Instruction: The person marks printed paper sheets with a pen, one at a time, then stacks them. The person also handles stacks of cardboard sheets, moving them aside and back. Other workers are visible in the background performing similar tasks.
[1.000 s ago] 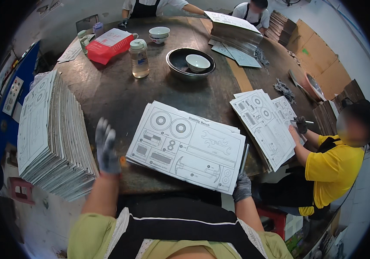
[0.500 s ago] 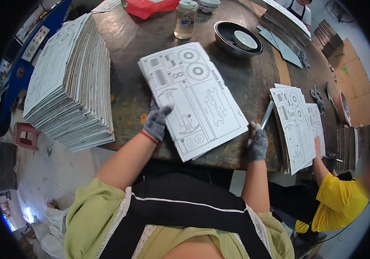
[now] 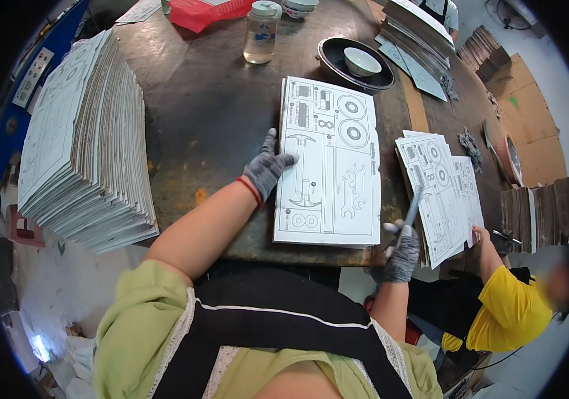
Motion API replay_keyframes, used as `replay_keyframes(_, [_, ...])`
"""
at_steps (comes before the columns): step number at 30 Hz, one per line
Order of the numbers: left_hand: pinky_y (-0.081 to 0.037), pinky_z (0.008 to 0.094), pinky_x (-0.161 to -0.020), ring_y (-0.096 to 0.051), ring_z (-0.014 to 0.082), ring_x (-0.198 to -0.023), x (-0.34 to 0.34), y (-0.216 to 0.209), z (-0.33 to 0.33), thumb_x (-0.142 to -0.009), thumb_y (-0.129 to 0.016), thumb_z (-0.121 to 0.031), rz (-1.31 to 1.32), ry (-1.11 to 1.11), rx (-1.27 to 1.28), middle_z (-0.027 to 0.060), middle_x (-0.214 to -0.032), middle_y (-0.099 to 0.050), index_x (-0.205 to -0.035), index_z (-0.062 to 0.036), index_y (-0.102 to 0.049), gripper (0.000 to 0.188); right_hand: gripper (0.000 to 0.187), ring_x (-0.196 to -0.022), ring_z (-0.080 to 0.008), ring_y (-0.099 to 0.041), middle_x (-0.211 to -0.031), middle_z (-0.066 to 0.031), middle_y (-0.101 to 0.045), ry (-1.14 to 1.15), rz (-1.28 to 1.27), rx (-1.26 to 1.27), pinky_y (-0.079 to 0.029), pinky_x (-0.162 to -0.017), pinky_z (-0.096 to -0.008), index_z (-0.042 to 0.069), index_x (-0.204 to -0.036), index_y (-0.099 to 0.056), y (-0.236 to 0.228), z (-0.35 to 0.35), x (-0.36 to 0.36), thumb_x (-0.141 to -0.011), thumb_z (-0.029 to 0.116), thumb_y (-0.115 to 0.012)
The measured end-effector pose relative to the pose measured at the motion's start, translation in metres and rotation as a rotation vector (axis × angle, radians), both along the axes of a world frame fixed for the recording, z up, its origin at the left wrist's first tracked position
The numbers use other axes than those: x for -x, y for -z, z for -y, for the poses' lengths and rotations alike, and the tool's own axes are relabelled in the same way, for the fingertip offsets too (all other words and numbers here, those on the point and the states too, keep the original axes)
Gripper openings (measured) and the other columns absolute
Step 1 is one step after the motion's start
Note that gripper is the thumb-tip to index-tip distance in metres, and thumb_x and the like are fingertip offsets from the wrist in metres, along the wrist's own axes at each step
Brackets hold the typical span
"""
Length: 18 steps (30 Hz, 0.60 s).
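A small stack of white printed cardboard sheets [image 3: 331, 199] lies squarely near the table's front edge, with line drawings of tools on top. My left hand [image 3: 268, 166], in a grey glove, rests against its left edge. The thumb reaches onto the top sheet and the fingers spread upward beside it. My right hand [image 3: 402, 256], also gloved, grips a slim metal rod [image 3: 414, 206] just right of the stack. The rod points up and away, in front of another pile of printed sheets [image 3: 447, 229].
A tall pile of sheets [image 3: 108, 153] stands at the left. Farther back are a drink bottle [image 3: 261, 36], a dark basin [image 3: 338, 63] holding a white bowl [image 3: 362, 61], and a red bag [image 3: 198, 14]. A person in yellow [image 3: 507, 312] reaches toward the right pile.
The near stack has turned from tilted to straight and its edges line up better. My left hand has shifted up along its side and its fingers have spread. The rod stays in my right hand.
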<state>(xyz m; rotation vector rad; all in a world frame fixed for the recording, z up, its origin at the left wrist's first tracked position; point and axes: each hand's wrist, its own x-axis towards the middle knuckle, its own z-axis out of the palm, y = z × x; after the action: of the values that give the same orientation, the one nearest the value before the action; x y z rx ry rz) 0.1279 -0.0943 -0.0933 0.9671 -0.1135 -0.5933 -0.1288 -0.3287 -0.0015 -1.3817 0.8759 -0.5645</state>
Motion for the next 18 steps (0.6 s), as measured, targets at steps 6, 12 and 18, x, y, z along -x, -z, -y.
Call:
replay_keyframes(6, [-0.005,0.0454,-0.115,-0.016,0.0361,-0.14,0.077,-0.113,-0.031,-0.07,-0.066,-0.061,1.347,0.348,-1.021,0.0224,-0.147,-0.024,-0.144,-0.0048,-0.028,0.1,0.019,-0.079,-0.0143,-0.057,-0.095,-0.0078,-0.062,-0.375,0.593,0.002,-0.05,-0.076,-0.0267,0.005,-0.102,-0.057,-0.042,-0.014,-0.069,-0.084,0.005,-0.063])
replay_keyframes(12, [-0.005,0.0513,-0.113,-0.016,0.0377,-0.14,0.105,-0.134,-0.016,-0.072,-0.06,-0.064,1.381,0.698,-1.277,0.0222,-0.149,-0.023,-0.144,-0.0075,-0.028,0.097,0.01,-0.075,-0.0184,-0.058,-0.075,-0.0035,-0.06,-0.782,0.618,-0.281,-0.031,-0.106,-0.0498,0.007,-0.081,-0.059,-0.025,-0.043,-0.129,-0.079,0.014,-0.066])
replay_keyframes(18, [-0.008,0.0513,-0.113,-0.02,0.0393,-0.138,0.11,-0.143,-0.011,-0.075,-0.06,-0.06,1.342,0.712,-1.332,0.0237,-0.147,-0.026,-0.143,-0.0072,-0.031,0.09,0.022,-0.076,-0.0161,-0.058,-0.078,-0.0032,-0.061,-0.873,0.7,-0.241,-0.032,-0.108,-0.0464,0.004,-0.092,-0.063,-0.024,-0.032,-0.151,-0.081,0.022,-0.068])
